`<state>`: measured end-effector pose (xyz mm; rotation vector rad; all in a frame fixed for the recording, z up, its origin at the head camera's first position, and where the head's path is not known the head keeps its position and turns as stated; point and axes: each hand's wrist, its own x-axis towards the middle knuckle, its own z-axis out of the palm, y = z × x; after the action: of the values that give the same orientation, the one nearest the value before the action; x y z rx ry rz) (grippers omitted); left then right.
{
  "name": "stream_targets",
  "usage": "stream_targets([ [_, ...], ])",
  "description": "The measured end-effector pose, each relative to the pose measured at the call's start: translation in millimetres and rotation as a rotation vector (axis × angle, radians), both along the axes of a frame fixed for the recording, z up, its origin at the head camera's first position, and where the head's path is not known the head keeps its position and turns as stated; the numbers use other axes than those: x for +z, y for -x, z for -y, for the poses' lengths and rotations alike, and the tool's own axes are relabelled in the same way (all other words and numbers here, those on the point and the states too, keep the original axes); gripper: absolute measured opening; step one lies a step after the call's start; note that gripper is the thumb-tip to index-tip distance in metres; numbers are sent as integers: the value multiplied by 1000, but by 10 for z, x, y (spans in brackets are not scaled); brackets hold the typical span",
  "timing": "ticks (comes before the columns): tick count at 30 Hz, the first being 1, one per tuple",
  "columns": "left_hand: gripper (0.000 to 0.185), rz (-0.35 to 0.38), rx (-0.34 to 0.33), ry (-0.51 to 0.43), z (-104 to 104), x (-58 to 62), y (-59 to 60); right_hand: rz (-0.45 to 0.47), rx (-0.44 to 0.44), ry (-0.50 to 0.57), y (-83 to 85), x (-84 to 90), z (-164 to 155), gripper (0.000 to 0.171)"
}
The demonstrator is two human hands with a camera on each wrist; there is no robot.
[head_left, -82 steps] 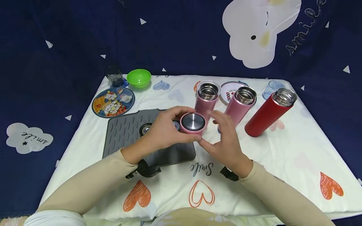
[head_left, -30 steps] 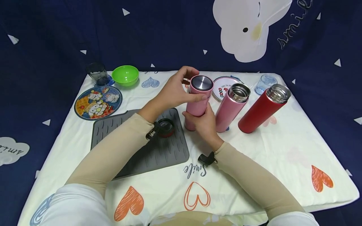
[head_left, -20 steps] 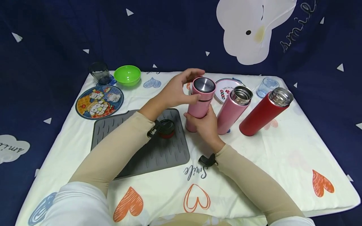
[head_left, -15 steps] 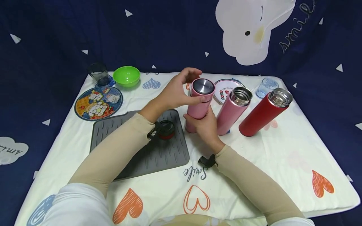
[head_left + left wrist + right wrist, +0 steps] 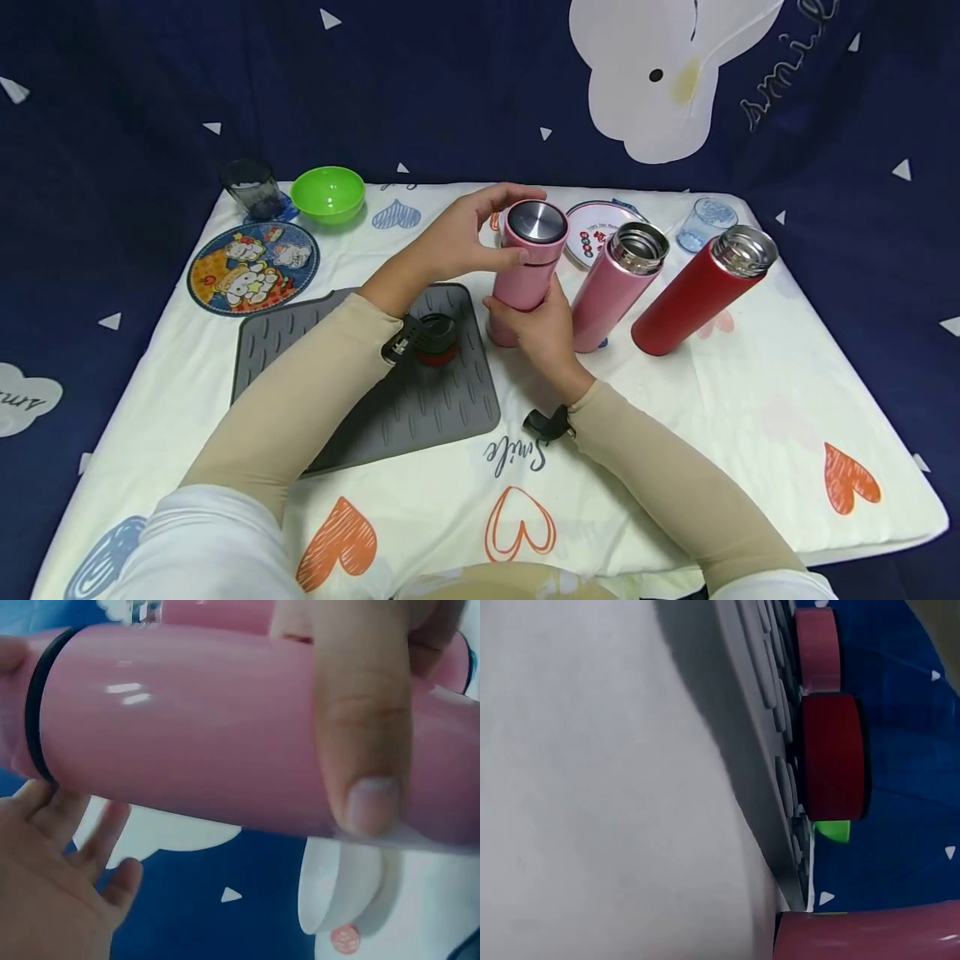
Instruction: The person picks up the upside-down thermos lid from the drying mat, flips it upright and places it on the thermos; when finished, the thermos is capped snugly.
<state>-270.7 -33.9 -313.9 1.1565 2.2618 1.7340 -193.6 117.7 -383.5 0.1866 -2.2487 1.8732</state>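
A pink thermos [image 5: 525,287] stands upright beside the grey mat, its pink lid [image 5: 537,223] with a steel top set on its mouth. My left hand [image 5: 450,237] holds the lid, thumb in front and fingers behind; a dark line shows below it. Lower down, my right hand [image 5: 546,333] grips the body, and its thumb [image 5: 364,727] lies across the pink wall in the left wrist view. Just right stand a second pink thermos [image 5: 611,292] and a red thermos [image 5: 693,300], both lidless.
On the grey mat [image 5: 405,417] sit a red lid [image 5: 832,757] and a pink lid [image 5: 819,649], the latter hidden by my left arm in the head view. Behind are a patterned plate [image 5: 251,267], green bowl [image 5: 327,196], dark glass [image 5: 251,190], white plate [image 5: 592,229] and blue glass [image 5: 705,223].
Both hands held the pink lid above the mat's edge; it now sits on the left pink thermos. My right hand moved down to the body. Over the last second the hands barely shift.
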Motion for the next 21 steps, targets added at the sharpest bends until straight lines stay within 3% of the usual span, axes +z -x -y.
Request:
stream_targets([
  [7, 82, 6, -2, -83, 9, -27, 7, 10, 1, -31, 159, -247, -60, 65],
  [16, 80, -45, 21, -28, 6, -26, -48, -14, -4, -35, 157, -277, -58, 65],
  [21, 78, -57, 124, 13, -18, 8, -68, -8, -28, -67, 145, -266, -57, 66],
])
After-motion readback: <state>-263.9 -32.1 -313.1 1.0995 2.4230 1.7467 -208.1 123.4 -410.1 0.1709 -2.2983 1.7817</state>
